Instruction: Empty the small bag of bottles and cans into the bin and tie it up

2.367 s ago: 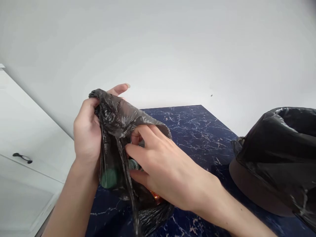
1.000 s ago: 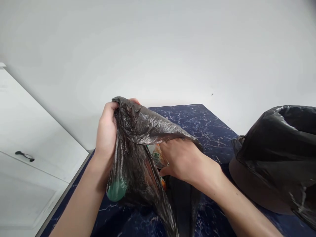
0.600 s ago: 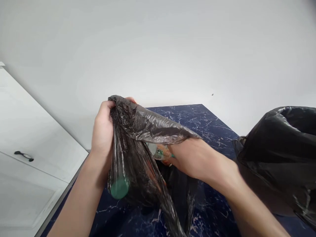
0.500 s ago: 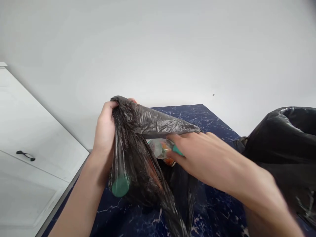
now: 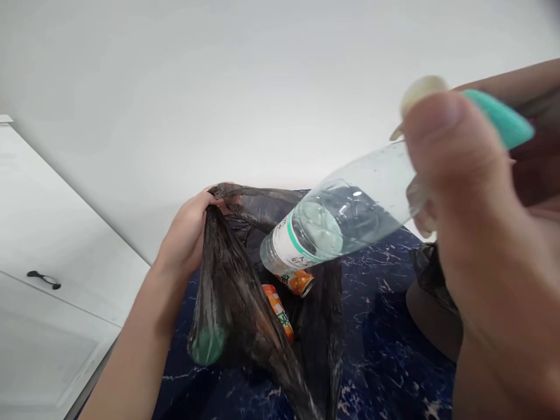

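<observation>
My left hand (image 5: 188, 230) is closed on the rim of a thin black plastic bag (image 5: 227, 280), holding its mouth up. Close to the camera, my right hand (image 5: 468, 192) grips a clear plastic bottle (image 5: 367, 198) by its neck. The bottle has a teal cap and a white and green label, and it slants down with its base over the bag's mouth. Inside the bag lie an orange can (image 5: 301, 283) and a second orange can (image 5: 276, 306). Something round and green (image 5: 209, 344) shows through the bag's lower left side.
The bag rests on a dark blue marbled surface (image 5: 376, 303) against a pale wall (image 5: 219, 87). A bin (image 5: 431, 321) with a black liner stands at right, partly behind my right hand. A white cabinet (image 5: 56, 233) with a black handle is at left.
My right hand has drawn the bottle up and right, out of the bag and nearer the camera. The bag's far edge has dropped, and the two cans show more plainly. My left hand keeps its hold.
</observation>
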`<action>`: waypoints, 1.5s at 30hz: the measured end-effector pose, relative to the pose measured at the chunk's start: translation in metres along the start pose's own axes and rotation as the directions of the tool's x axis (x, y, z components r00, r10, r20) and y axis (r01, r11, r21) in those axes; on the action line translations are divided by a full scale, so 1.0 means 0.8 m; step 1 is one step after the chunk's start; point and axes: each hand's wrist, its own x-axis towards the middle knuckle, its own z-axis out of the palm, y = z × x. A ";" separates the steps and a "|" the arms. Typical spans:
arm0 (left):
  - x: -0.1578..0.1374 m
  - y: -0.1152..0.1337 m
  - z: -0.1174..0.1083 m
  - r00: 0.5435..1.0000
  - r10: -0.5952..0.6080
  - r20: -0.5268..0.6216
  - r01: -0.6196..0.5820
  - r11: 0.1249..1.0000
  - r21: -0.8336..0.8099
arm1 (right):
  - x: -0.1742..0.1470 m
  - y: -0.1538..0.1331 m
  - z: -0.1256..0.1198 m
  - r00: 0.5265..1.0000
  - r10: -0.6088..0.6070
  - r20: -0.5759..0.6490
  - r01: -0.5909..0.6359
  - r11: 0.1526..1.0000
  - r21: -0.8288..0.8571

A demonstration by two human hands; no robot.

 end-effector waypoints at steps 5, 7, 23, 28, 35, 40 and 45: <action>-0.002 0.006 -0.010 0.997 0.071 0.038 -0.079 0.939 0.336 | 0.017 -0.019 0.055 0.999 -0.009 0.045 0.007 0.999 0.035; -0.006 0.006 -0.012 0.997 0.031 0.064 -0.059 0.856 0.513 | 0.019 -0.023 0.080 0.998 -0.012 0.061 0.008 0.999 0.054; -0.042 0.022 -0.003 0.979 0.063 0.194 -0.202 0.164 0.966 | 0.020 0.011 0.175 0.999 0.035 -0.019 -0.037 0.992 -0.118; -0.039 0.014 -0.002 0.967 0.126 0.220 -0.223 0.005 0.975 | 0.022 0.017 0.172 0.995 0.055 -0.089 -0.068 0.985 -0.160; -0.052 0.016 -0.003 0.894 0.219 0.391 -0.420 0.106 0.901 | 0.023 0.000 0.132 0.985 0.070 -0.158 -0.061 0.996 0.062; -0.084 0.032 0.018 0.802 0.277 0.530 -0.597 0.318 0.737 | 0.014 -0.026 0.095 0.975 0.110 -0.194 -0.057 0.963 0.262; -0.099 0.040 0.025 0.824 0.267 0.500 -0.565 0.453 0.689 | 0.009 -0.041 0.080 0.986 0.094 -0.137 -0.016 0.873 0.487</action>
